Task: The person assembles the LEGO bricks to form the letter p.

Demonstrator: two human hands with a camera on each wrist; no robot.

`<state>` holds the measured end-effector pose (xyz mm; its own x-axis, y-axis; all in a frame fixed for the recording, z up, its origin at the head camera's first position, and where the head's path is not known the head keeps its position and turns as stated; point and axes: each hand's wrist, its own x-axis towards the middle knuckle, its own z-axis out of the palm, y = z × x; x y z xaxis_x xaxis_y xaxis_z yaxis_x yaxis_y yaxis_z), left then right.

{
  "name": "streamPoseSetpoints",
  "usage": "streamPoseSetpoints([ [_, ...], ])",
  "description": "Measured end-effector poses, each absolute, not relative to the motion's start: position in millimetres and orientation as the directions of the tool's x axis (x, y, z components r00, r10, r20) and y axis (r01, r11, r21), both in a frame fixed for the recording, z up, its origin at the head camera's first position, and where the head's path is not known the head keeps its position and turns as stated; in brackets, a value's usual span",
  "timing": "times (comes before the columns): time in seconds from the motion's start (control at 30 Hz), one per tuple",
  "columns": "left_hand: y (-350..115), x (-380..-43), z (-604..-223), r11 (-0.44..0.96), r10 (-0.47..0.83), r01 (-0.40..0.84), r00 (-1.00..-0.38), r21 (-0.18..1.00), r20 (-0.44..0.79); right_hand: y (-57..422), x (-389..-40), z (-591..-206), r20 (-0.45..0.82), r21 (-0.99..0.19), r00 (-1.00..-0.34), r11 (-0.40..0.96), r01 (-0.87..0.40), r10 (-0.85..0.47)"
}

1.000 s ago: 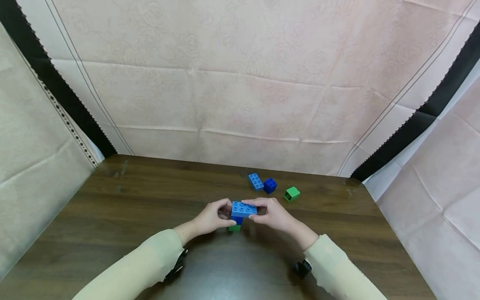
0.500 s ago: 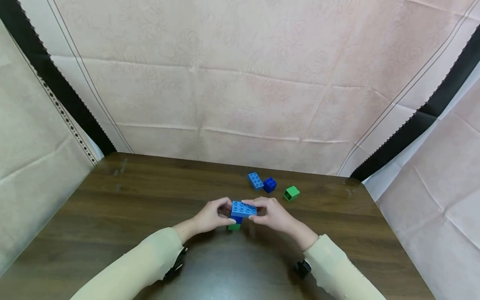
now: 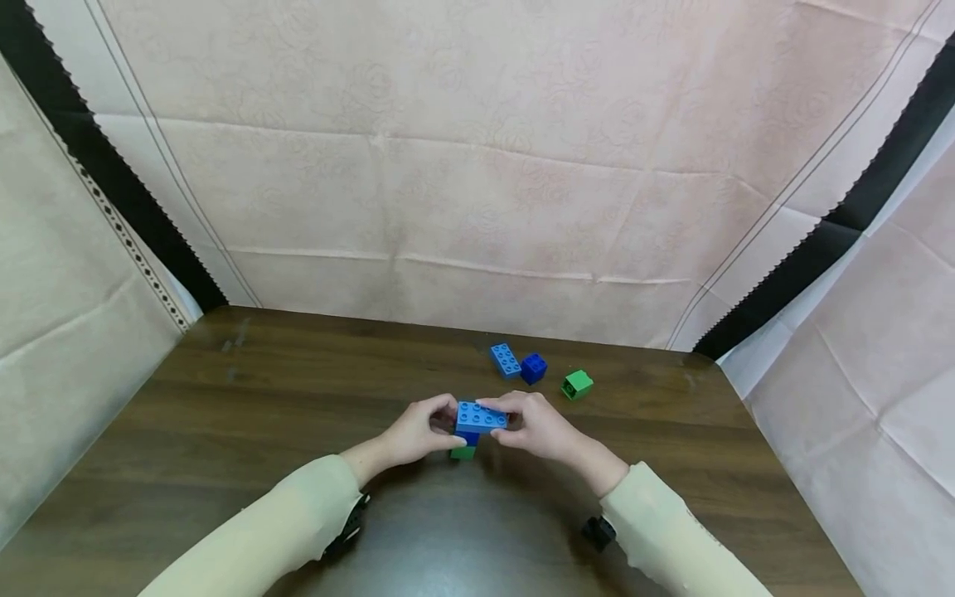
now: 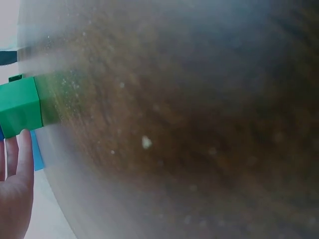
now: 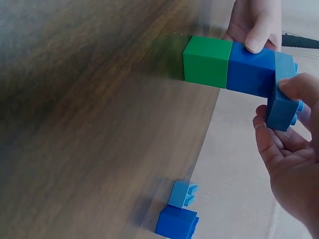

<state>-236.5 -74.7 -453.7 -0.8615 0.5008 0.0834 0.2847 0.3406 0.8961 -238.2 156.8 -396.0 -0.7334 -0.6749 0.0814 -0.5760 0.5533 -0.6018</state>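
A small stack stands on the table: a green block (image 5: 205, 62) at the bottom, a dark blue block (image 5: 251, 70) on it, and a longer light blue brick (image 3: 481, 416) with studs across the top, overhanging to the right. My left hand (image 3: 412, 431) grips the dark blue block from the left, its thumb on the near face. My right hand (image 3: 540, 427) pinches the overhanging end of the light blue brick between thumb and fingers. In the left wrist view, the left fingers (image 4: 24, 154) show beside the green block, and most of the stack is out of frame.
Behind the stack lie a light blue brick (image 3: 505, 361), a dark blue block (image 3: 533, 368) close beside it, and a green block (image 3: 577, 384) on its side farther right. The brown wooden table (image 3: 298, 373) ends at a pale cloth backdrop (image 3: 462, 207).
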Motion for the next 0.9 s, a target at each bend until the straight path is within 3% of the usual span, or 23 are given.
streamPoseSetpoints([
  [0.7,-75.2,-235.7,-455.5,0.354,0.483,0.26,-0.873,0.898,0.063,156.9,-233.5,-403.8,0.07,-0.659,-0.781,0.559,-0.503,-0.62],
  [0.9,-73.8,-235.1,-452.7,0.355,0.483,0.257,-0.874,0.899,0.059,168.2,-234.4,-402.3,0.089,-0.736,-0.781,0.488,-0.47,-0.618],
])
